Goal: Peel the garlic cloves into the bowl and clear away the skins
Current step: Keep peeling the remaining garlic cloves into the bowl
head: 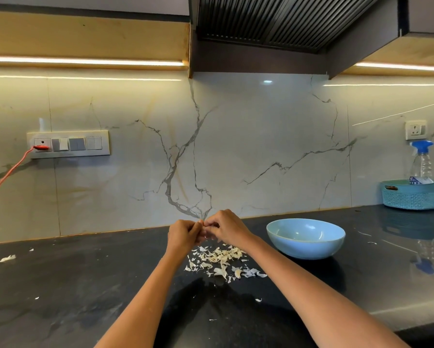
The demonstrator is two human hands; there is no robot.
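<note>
My left hand (183,234) and my right hand (226,228) meet above the black counter, fingers curled and pinching a small garlic clove (204,231) between them; the clove is mostly hidden by the fingers. Right below the hands lies a pile of pale garlic skins (221,259), spread over the counter. A light blue bowl (306,243) stands to the right of my right hand; its inside is hidden from this angle.
Stray skin flakes (7,258) lie at the far left of the black counter (85,285). A teal basket (415,195) with a spray bottle (421,162) stands at the back right. An orange cable (7,174) hangs from the wall switchboard (69,144).
</note>
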